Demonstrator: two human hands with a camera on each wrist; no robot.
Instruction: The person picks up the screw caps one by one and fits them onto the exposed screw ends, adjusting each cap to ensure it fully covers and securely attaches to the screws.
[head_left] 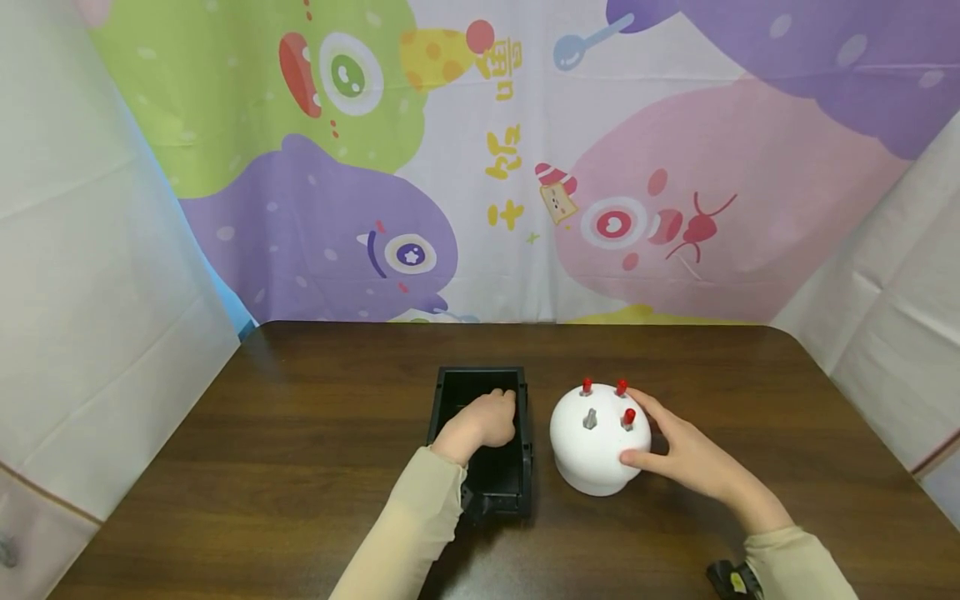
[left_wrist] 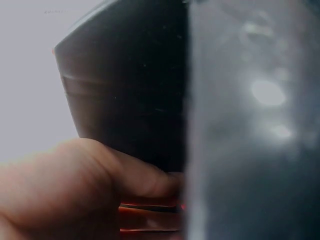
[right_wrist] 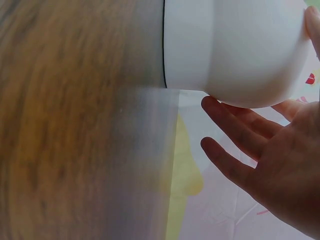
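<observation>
A white, rounded, dome-like object stands on the table. From its top rise three red-tipped pegs and one bare grey peg. My right hand holds its right side, thumb in front and fingers behind. In the right wrist view, fingers lie along the white object, one of them apart from it. To its left is a black open-topped box. My left hand reaches into this box with bent fingers. The box wall hides its fingertips, so any held item cannot be made out.
The dark wooden table extends around the box and the white object. A printed cloth hangs behind the table's far edge, with pale cloth panels on both sides. A black wrist device shows beside the right sleeve.
</observation>
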